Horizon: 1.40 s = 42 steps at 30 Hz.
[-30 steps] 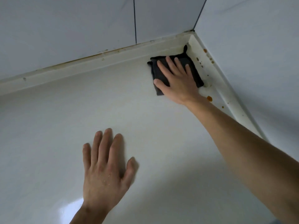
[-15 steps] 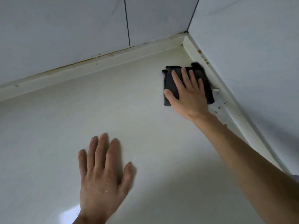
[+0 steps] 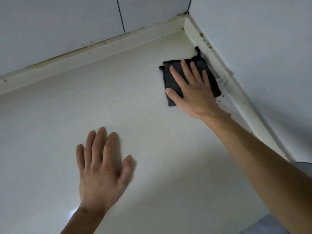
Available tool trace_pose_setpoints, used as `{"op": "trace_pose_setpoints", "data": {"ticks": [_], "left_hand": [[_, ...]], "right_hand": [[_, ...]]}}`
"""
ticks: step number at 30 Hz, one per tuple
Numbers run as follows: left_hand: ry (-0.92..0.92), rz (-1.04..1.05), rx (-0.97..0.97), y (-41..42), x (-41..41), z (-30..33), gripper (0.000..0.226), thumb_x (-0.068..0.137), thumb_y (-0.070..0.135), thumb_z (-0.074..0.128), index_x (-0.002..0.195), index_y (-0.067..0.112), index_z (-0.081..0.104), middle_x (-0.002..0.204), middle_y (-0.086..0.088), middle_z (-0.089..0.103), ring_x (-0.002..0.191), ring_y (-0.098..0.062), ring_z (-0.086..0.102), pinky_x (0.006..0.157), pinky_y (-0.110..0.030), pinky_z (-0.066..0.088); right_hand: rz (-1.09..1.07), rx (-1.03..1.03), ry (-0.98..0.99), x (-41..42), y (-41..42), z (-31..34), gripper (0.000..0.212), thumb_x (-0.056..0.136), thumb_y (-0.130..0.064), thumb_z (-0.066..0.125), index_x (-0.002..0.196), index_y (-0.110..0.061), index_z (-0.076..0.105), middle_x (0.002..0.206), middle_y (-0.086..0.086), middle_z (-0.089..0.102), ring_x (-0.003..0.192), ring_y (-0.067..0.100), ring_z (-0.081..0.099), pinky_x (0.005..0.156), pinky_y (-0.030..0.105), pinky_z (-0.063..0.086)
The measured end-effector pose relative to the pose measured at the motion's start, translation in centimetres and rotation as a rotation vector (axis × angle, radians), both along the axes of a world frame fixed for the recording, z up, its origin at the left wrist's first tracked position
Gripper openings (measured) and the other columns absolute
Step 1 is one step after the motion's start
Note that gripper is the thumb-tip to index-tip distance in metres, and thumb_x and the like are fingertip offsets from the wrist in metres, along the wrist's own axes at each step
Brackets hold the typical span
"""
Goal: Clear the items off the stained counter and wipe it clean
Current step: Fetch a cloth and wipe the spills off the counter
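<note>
A folded black cloth [image 3: 170, 85] lies flat on the white counter [image 3: 118, 92] beside the right-hand raised edge strip. My right hand [image 3: 192, 92] presses flat on the cloth with fingers spread and covers most of it. My left hand [image 3: 101, 168] rests palm down on the bare counter nearer to me, fingers apart, holding nothing. Small brown stain spots [image 3: 220, 98] sit on the counter and strip just right of the cloth. More brown stain spots [image 3: 205, 39] dot the strip toward the corner.
Pale tiled walls [image 3: 67, 22] rise behind and to the right and meet at the far corner [image 3: 185, 16]. A cream edge strip [image 3: 101, 48] with brownish grime runs along the back wall. Grey-blue fabric [image 3: 266, 225] shows at the bottom right.
My right hand slid the cloth out of the far corner toward me along the right strip, then slightly back. The left hand stayed planted on the counter.
</note>
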<state>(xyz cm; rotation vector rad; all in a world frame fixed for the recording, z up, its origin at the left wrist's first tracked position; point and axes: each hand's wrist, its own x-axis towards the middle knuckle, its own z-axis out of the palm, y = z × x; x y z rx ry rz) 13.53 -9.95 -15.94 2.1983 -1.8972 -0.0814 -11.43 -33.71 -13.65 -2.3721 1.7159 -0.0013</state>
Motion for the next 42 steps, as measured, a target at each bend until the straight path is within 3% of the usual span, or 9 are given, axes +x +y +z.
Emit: {"op": "trace_pose_setpoints", "data": {"ticks": [3, 10, 16, 20, 25, 30, 35, 39, 42], "left_hand": [[-0.001, 0.008, 0.003, -0.1, -0.1, 0.2, 0.073, 0.093, 0.058, 0.050, 0.152, 0.014, 0.046, 0.168, -0.011, 0.033, 0.160, -0.036, 0.025, 0.127, -0.060, 0.017], [0.008, 0.017, 0.023, -0.1, -0.4, 1.3, 0.070, 0.095, 0.056, 0.050, 0.150, 0.012, 0.049, 0.165, -0.013, 0.037, 0.159, -0.037, 0.027, 0.127, -0.058, 0.019], [0.024, 0.011, 0.045, 0.1, -0.5, 1.9, 0.073, 0.096, 0.057, 0.047, 0.152, 0.011, 0.048, 0.167, -0.014, 0.036, 0.160, -0.036, 0.025, 0.129, -0.057, 0.016], [0.051, 0.031, 0.049, 0.0, -1.0, 2.6, 0.074, 0.094, 0.056, 0.046, 0.151, 0.009, 0.049, 0.165, -0.015, 0.039, 0.158, -0.037, 0.027, 0.128, -0.055, 0.014], [0.059, 0.030, 0.064, 0.0, -1.1, 3.1, 0.074, 0.094, 0.054, 0.048, 0.151, 0.008, 0.050, 0.165, -0.017, 0.038, 0.158, -0.038, 0.027, 0.128, -0.058, 0.016], [0.050, 0.006, 0.082, 0.3, -0.8, 2.8, 0.073, 0.096, 0.055, 0.045, 0.153, 0.010, 0.044, 0.167, -0.017, 0.033, 0.160, -0.037, 0.022, 0.129, -0.058, 0.013], [0.051, 0.006, 0.048, 0.1, -0.9, 2.3, 0.070, 0.095, 0.053, 0.047, 0.150, 0.010, 0.044, 0.165, -0.017, 0.034, 0.158, -0.038, 0.024, 0.127, -0.060, 0.017], [0.035, -0.006, 0.018, 0.1, -0.8, 2.2, 0.066, 0.095, 0.051, 0.048, 0.147, 0.010, 0.045, 0.162, -0.017, 0.036, 0.156, -0.039, 0.026, 0.124, -0.059, 0.019], [0.039, -0.013, 0.013, 0.2, -0.7, 2.0, 0.065, 0.096, 0.052, 0.046, 0.147, 0.012, 0.043, 0.163, -0.015, 0.034, 0.156, -0.038, 0.025, 0.125, -0.060, 0.019]], "right_hand": [[0.048, -0.005, 0.024, -2.0, 3.8, -0.3, 0.072, 0.098, -0.069, 0.025, 0.162, -0.041, 0.008, 0.173, -0.002, 0.001, 0.159, 0.023, -0.001, 0.127, 0.050, 0.001], [-0.128, 0.051, -0.017, 1.6, -0.9, 0.1, 0.072, 0.098, -0.066, 0.025, 0.163, -0.039, 0.005, 0.172, 0.002, -0.004, 0.159, 0.026, -0.007, 0.126, 0.054, -0.003], [0.145, -0.041, 0.007, -1.2, 10.5, -0.2, 0.070, 0.098, -0.067, 0.029, 0.162, -0.040, 0.014, 0.173, -0.002, 0.003, 0.159, 0.023, 0.000, 0.127, 0.053, 0.006], [0.040, 0.017, 0.058, -5.5, 8.2, 0.2, 0.070, 0.100, -0.067, 0.028, 0.162, -0.043, 0.008, 0.172, -0.004, -0.003, 0.159, 0.022, -0.004, 0.127, 0.051, 0.002], [-0.172, 0.020, 0.022, -1.5, 5.7, 0.4, 0.071, 0.100, -0.064, 0.028, 0.163, -0.038, 0.007, 0.173, 0.003, -0.002, 0.159, 0.027, -0.004, 0.126, 0.054, 0.000], [0.079, -0.035, 0.011, -2.5, 14.8, 0.0, 0.071, 0.098, -0.066, 0.031, 0.162, -0.040, 0.015, 0.172, -0.002, 0.004, 0.159, 0.022, 0.000, 0.127, 0.053, 0.006], [-0.126, 0.028, 0.058, -8.8, 13.8, 0.2, 0.072, 0.098, -0.068, 0.027, 0.162, -0.042, 0.008, 0.173, -0.003, -0.001, 0.159, 0.022, -0.003, 0.127, 0.052, 0.002], [-0.202, 0.003, 0.035, -5.5, 10.8, -0.1, 0.073, 0.097, -0.066, 0.028, 0.162, -0.040, 0.008, 0.173, 0.002, 0.000, 0.159, 0.026, -0.001, 0.127, 0.054, 0.001], [-0.033, -0.049, 0.045, -3.7, 12.8, -0.3, 0.072, 0.098, -0.064, 0.032, 0.163, -0.039, 0.012, 0.173, 0.001, 0.001, 0.159, 0.026, -0.001, 0.126, 0.055, 0.005]]}}
